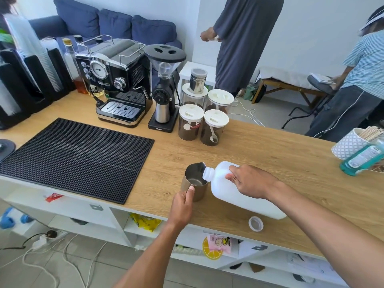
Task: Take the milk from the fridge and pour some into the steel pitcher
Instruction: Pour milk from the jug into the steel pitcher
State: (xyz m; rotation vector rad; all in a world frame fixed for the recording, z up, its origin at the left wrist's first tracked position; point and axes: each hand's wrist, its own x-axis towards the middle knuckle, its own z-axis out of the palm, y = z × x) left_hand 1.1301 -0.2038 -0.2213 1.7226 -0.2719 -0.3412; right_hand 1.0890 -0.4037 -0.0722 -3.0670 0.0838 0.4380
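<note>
A steel pitcher stands on the wooden counter near its front edge. My left hand grips the pitcher's handle from the near side. A white plastic milk jug is tipped over to the left, its open neck resting over the pitcher's rim. My right hand holds the jug by its handle. I cannot make out a stream of milk. The jug's cap lies on the counter, just in front of the jug's base.
A black rubber mat covers the counter's left part. Behind stand an espresso machine, a grinder and several coffee jars. A patterned cup of sticks and a teal bottle sit far right. Two people stand beyond the counter.
</note>
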